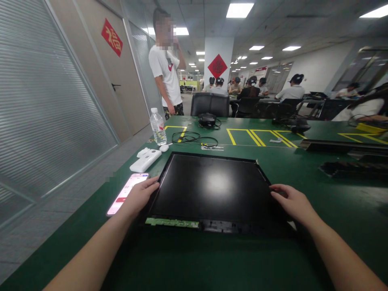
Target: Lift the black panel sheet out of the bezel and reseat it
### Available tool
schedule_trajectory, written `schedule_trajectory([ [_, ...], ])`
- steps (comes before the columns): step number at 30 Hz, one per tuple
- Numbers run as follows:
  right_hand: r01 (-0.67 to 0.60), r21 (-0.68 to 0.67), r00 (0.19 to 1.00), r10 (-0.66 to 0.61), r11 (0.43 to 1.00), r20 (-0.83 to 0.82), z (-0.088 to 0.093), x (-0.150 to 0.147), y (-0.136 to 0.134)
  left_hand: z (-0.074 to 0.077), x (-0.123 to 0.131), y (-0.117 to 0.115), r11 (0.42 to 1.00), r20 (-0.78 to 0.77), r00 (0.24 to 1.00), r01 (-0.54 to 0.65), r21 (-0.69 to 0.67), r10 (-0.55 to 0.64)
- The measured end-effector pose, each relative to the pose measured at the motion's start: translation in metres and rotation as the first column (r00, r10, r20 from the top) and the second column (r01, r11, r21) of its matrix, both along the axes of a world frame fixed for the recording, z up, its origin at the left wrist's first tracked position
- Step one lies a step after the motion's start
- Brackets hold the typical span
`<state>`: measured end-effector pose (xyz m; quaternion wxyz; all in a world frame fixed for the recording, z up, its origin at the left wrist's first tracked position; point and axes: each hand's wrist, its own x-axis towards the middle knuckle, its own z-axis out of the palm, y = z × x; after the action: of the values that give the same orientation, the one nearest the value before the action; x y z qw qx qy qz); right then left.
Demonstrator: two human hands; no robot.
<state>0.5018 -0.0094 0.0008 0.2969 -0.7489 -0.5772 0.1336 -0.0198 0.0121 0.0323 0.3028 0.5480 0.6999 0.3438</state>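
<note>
A flat black display panel (209,190) in a dark frame lies before me, a ceiling light reflecting on its glossy face. Along its near edge runs a green circuit board strip (172,222), on the left half. My left hand (140,196) grips the panel's left edge, thumb and fingers pressed together there. At the right edge, my right hand (292,201) holds the frame with bent fingers; the undersides of both grips are hidden. Beside my left wrist, a phone (124,198) with a lit pink-and-white screen rests on the green table (194,262).
A white power bank-like device (145,161) and a water bottle (158,127) stand at the left edge. Behind the panel lie a black cable (194,137) and a black headset-like device (207,120). Dark frame parts (342,150) are at right. A person (168,74) stands beyond the table.
</note>
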Motion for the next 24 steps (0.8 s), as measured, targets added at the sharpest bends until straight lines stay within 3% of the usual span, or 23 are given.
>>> schedule_trajectory([
  [6, 0.004, -0.04, 1.0, -0.003, 0.999, 0.024, -0.003, 0.003, 0.001, 0.001, 0.006, -0.001, 0.994, 0.24, 0.966, -0.081, -0.07, 0.096],
  [11, 0.013, -0.042, 0.999, -0.012, 0.999, 0.04, -0.005, 0.004, 0.001, 0.009, 0.016, -0.004, 0.967, 0.512, 0.839, -0.059, -0.25, 0.183],
  [19, -0.023, 0.0, 0.999, 0.023, 1.0, 0.049, -0.011, 0.007, 0.004, 0.02, 0.031, -0.01, 0.965, 0.682, 0.706, -0.01, -0.262, 0.193],
  [24, -0.033, -0.009, 0.998, 0.033, 0.999, 0.052, -0.011, 0.007, 0.005, 0.022, 0.033, -0.012, 0.959, 0.684, 0.699, -0.009, -0.284, 0.209],
])
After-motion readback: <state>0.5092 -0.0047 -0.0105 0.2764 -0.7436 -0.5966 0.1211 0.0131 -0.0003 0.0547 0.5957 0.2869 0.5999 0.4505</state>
